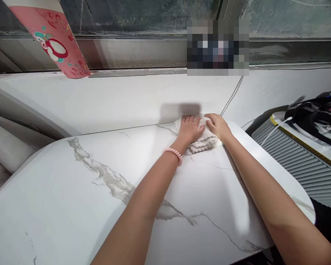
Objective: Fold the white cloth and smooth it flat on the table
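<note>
A folded white cloth with ruffled, layered edges lies on the white marble-patterned table, close to the wall. My left hand rests flat on the cloth with its fingers spread toward the wall. At the cloth's right edge is my right hand. Its thumb and forefinger are stretched out and apart, touching the cloth, while its other fingers are mostly hidden. A pink coiled band circles my left wrist.
A pink patterned cup stands on the window ledge at upper left. White cables run down the wall. Right of the table is a grey ribbed appliance with black items on it. Pale fabric lies at left.
</note>
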`<state>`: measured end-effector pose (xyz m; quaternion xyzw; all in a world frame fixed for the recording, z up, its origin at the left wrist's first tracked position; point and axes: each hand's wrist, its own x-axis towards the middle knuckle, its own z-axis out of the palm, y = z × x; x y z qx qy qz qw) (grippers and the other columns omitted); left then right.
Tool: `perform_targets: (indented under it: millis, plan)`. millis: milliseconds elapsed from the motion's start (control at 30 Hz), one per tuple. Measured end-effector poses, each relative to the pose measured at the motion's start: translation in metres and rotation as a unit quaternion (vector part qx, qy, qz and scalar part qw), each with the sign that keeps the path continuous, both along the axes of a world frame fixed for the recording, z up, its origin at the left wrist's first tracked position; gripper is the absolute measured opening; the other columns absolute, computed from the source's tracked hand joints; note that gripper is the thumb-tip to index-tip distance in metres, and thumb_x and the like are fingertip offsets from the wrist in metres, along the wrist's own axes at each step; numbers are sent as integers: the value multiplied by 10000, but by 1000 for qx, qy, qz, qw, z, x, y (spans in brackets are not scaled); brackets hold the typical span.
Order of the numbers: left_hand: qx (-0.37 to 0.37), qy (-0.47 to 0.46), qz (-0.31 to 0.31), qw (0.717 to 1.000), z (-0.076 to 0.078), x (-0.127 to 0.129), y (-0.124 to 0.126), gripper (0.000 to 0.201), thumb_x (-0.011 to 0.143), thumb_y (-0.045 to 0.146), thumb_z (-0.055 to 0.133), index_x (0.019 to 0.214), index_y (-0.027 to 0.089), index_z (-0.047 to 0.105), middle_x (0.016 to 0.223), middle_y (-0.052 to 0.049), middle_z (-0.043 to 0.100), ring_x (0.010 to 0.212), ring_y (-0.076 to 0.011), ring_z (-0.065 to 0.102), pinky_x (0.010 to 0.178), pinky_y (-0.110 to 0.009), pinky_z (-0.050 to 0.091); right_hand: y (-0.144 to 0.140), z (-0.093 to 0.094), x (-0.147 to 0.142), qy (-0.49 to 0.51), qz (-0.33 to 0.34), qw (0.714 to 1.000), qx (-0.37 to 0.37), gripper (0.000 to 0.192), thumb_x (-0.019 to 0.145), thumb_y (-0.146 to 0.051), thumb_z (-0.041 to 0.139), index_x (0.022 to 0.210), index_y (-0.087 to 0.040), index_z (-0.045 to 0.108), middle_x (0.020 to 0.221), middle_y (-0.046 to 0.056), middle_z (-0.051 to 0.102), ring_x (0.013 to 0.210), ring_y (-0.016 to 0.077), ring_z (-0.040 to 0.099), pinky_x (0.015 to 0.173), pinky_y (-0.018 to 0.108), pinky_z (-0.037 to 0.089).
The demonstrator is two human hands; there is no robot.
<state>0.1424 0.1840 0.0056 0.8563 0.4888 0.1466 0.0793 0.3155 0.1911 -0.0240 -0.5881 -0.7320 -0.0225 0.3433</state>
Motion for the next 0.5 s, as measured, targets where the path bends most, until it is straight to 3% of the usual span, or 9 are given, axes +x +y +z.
perform_targets:
  millis: [267, 500]
  plan:
    - [-13, 12, 18, 1000, 0, -9, -24, 577, 1017, 426, 271, 1505, 139, 381, 1577, -116, 376, 1480, -244, 276, 1248, -434, 97, -26, 1, -9, 21, 4, 1000, -9, 409, 913, -407, 403, 1131, -186, 669, 1196, 124, 695, 1138, 314, 594, 1007, 493, 461]
    - [0, 20, 20, 1000, -4, -29, -87, 581, 1019, 415, 266, 1504, 116, 379, 1602, -143, 326, 1499, -267, 240, 1246, -465, 102, -86, 1, -27, -31, 44, 998, -25, 404, 928, -331, 364, 1208, -177, 611, 1284, 153, 640, 1215, 328, 550, 1058, 522, 421]
